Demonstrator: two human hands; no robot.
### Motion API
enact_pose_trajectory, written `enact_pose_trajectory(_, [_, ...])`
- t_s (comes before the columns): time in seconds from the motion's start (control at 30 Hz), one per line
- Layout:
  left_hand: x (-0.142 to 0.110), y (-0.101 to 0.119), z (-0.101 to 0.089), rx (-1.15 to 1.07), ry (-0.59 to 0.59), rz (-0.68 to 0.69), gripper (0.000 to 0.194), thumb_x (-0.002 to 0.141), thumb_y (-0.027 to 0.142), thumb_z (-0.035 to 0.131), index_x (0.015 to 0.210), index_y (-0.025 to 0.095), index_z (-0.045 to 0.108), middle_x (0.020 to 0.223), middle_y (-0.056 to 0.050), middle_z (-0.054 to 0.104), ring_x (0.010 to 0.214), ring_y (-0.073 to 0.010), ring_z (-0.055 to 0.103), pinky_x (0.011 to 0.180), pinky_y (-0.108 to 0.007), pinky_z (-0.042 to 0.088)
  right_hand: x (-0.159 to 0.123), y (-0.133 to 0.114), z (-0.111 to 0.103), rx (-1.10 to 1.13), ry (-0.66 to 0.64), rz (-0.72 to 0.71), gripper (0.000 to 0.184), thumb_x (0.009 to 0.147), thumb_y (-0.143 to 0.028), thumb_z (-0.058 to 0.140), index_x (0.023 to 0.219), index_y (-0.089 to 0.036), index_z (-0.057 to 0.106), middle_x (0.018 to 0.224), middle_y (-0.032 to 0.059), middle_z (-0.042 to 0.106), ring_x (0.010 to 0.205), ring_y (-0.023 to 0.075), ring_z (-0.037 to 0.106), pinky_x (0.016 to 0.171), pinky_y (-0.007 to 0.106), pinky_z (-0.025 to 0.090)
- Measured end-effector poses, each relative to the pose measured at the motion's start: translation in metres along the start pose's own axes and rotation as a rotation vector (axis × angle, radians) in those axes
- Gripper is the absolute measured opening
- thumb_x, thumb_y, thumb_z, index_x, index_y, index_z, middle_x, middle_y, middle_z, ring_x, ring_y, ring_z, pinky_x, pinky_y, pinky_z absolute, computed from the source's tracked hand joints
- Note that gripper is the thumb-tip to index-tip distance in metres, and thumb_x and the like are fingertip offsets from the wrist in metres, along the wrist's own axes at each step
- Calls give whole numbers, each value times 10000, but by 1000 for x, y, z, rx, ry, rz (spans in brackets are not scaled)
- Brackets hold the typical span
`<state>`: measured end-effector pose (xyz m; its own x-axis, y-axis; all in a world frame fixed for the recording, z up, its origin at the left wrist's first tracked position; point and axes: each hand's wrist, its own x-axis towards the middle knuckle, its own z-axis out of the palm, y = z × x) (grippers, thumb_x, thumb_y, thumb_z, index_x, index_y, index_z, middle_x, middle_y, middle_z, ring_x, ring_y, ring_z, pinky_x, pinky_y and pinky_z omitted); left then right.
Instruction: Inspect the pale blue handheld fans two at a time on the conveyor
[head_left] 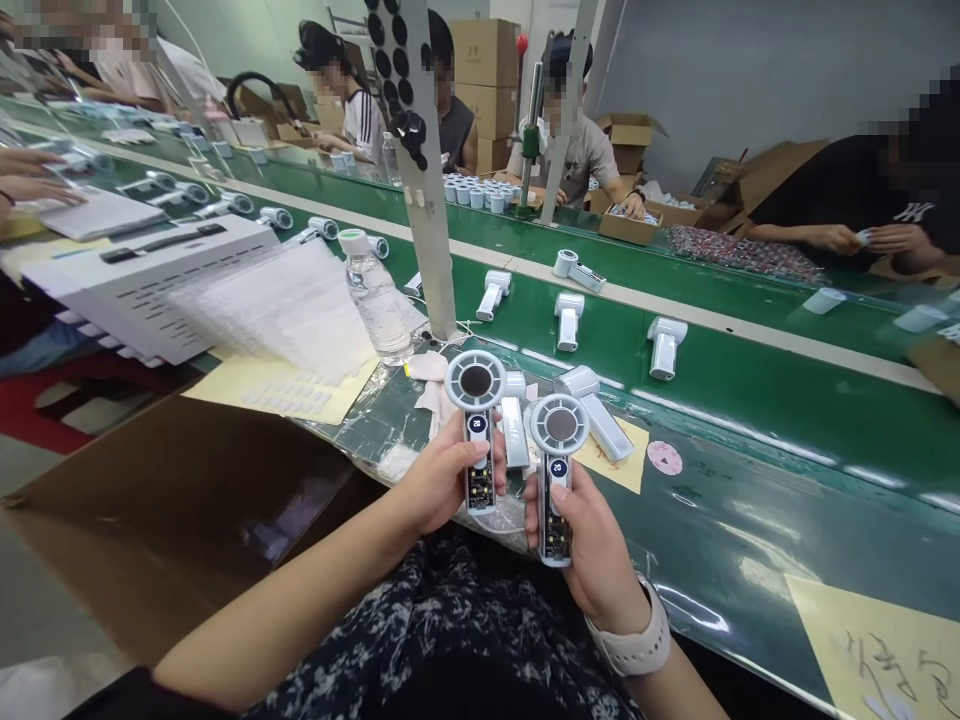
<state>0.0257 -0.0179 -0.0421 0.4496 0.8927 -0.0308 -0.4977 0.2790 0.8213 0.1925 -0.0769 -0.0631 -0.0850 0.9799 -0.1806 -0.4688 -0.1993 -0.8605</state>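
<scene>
My left hand (439,485) is closed around the handle of a small white handheld fan (477,425) with a round head, a lit "20" display and a bare circuit board on its handle. My right hand (592,545) grips a second fan (559,470) of the same kind, thumb on its front below the display. Both fans are held upright side by side above my lap, at the near edge of the green conveyor belt (750,400). Two more white fans (600,410) lie on the belt just behind them.
A water bottle (375,295) stands to the left beside a stack of clear sheets (285,300) and a white box (142,280). A metal post (427,180) rises behind. Several white fans (664,345) lie along the belt. Other people sit opposite; an open carton (165,500) lies lower left.
</scene>
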Motion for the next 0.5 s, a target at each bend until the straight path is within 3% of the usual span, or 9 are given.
enact_pose_trajectory(0.17, [-2, -3, -3, 119, -159, -12, 308, 810, 380, 741, 955, 189, 547, 754, 3, 620, 627, -147, 602, 607, -286, 492, -3, -2, 1, 0, -44, -45, 275, 870, -436, 684, 1043, -228, 630, 865, 17, 630, 615, 137, 555, 524, 247, 485])
enact_pose_trajectory(0.5, [-5, -5, -5, 156, -134, -42, 334, 818, 417, 726, 975, 204, 522, 790, 1, 609, 655, -154, 593, 627, -299, 485, -4, -10, 4, 38, -4, -16, 257, 850, -442, 697, 970, -222, 643, 857, 20, 637, 632, 146, 563, 571, 275, 509])
